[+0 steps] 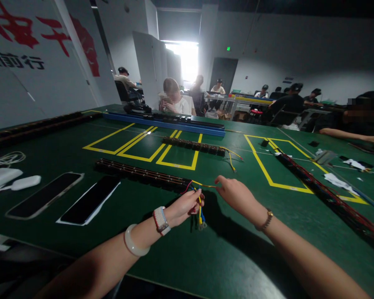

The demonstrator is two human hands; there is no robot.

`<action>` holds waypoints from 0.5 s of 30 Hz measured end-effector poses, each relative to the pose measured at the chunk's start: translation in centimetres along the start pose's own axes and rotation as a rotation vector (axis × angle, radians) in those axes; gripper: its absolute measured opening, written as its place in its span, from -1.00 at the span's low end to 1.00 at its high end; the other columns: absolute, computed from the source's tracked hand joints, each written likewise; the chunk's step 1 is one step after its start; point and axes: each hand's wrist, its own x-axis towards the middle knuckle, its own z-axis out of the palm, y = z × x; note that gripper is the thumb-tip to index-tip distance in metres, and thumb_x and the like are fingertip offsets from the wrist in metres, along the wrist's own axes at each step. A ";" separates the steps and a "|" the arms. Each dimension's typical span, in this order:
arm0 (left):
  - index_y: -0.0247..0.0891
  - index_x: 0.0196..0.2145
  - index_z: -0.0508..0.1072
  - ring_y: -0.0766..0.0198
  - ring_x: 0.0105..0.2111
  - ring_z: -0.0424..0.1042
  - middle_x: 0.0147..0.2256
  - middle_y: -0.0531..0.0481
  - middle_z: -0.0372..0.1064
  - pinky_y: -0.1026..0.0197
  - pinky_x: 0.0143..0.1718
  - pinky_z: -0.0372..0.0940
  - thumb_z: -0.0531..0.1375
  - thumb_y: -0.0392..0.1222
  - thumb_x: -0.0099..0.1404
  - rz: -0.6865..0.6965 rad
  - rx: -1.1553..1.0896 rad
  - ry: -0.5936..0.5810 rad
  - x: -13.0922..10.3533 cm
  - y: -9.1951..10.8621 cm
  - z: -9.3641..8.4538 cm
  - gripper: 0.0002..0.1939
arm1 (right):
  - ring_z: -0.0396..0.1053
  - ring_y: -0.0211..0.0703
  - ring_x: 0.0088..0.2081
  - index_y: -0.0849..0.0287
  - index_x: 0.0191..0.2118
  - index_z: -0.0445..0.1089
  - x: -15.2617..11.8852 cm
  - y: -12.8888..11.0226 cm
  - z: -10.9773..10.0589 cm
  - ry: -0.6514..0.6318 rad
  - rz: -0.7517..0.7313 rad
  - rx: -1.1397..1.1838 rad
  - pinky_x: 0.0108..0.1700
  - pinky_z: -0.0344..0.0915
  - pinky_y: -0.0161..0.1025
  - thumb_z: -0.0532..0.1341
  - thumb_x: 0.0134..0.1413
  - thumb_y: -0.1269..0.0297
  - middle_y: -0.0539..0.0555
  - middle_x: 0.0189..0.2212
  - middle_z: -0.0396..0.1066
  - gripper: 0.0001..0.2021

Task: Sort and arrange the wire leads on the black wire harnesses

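Observation:
A long black strip assembly [140, 171] lies on the green table [237, 261], with coloured wires coming out of its right end. Close to that end, my left hand [187, 205] is closed around the wires. Yellow and blue wires [201, 211] hang below its fingers and end in ring terminals [202, 226]. To the right, my right hand [233, 192] pinches the tip of a yellow wire [207, 185] that stretches across from the strip's end. My palms hide part of the wires.
Behind lies a second black strip [193, 144] with loose wires, then a blue rail [162, 124]. Two dark flat panels [90, 201] and white cords [6, 160] are at the left. A red-wired strip [324, 191] runs down the right, near a co-worker's arm [345, 133].

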 end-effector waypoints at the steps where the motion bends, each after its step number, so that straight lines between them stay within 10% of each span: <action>1: -0.30 -0.32 0.24 0.54 -0.66 0.01 -0.52 0.14 0.19 0.35 -0.59 -0.13 -0.02 -0.04 0.37 -0.005 0.025 -0.008 -0.2 0.2 0.0 -0.74 | 0.44 -0.08 -0.32 0.20 -0.12 0.33 0.6 0.8 0.4 0.018 0.033 0.017 -0.41 0.12 -0.29 0.12 0.20 0.30 0.13 -0.35 0.48 -0.83; 15: -0.41 -0.10 0.36 0.52 -0.65 0.01 -0.46 0.02 0.30 0.32 -0.60 -0.17 -0.05 -0.07 0.37 -0.007 0.178 -0.155 -0.4 0.9 -0.4 -0.63 | 0.32 -0.13 -0.31 0.21 -0.35 0.37 3.4 3.8 5.6 0.246 -0.057 -0.115 -0.28 0.09 -0.26 0.10 0.24 0.20 0.12 -0.39 0.41 -0.78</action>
